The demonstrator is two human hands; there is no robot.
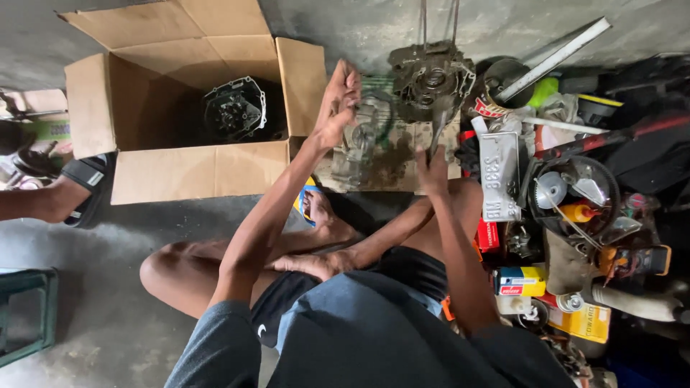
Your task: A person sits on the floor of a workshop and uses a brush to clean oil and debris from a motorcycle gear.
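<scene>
Two hands (338, 100) work over stained cardboard (392, 154) on grey concrete floor (108, 316).

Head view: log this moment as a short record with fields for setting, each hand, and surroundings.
setting: person seated on a concrete floor
left hand: raised beside a clear casing cover, grip unclear
right hand: on a stained board, below a dirty engine case
box: open cardboard box holding a dark engine part
right side: pile of parts and cartons
</scene>
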